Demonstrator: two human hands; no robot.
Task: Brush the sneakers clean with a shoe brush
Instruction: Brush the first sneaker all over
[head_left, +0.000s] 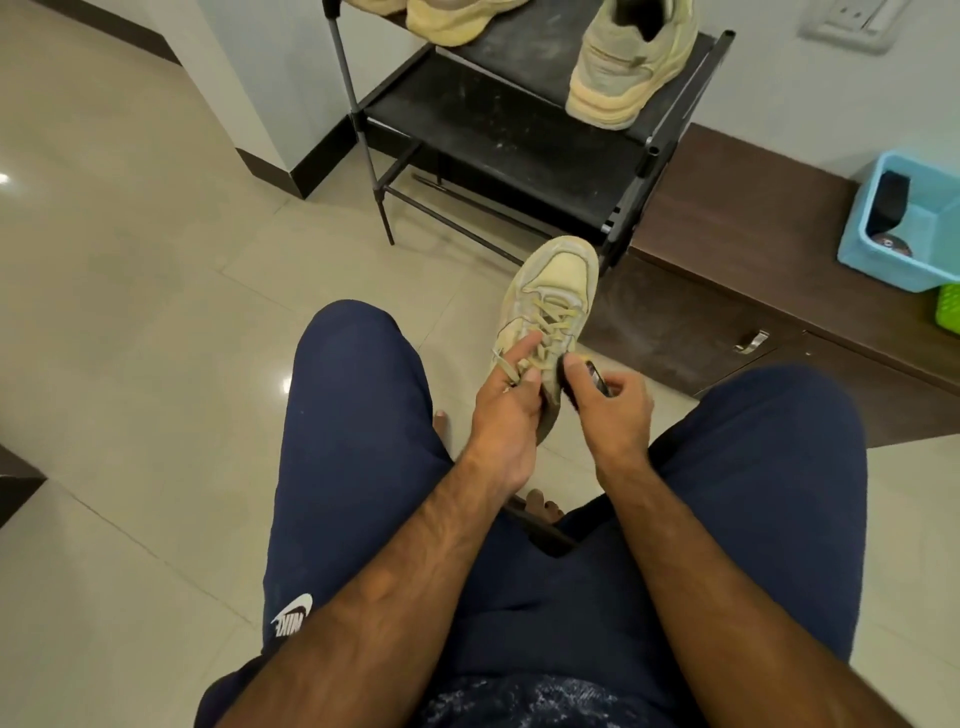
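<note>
The one thing I can read is on my shorts (353, 415): a white logo (293, 618) low on the left leg, a swoosh with the word NIKE printed beneath it. From where I look down, the letters stand upside down. The brush (597, 376) in my right grip (615, 410) carries a small pale mark, too small to read. The round tin (891, 244) in the blue basket (883, 265) has a printed lid, too blurred to read.

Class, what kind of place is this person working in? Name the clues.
Probably a home entryway: a black shoe rack holding sneakers, a low wooden cabinet, tiled floor.
</note>
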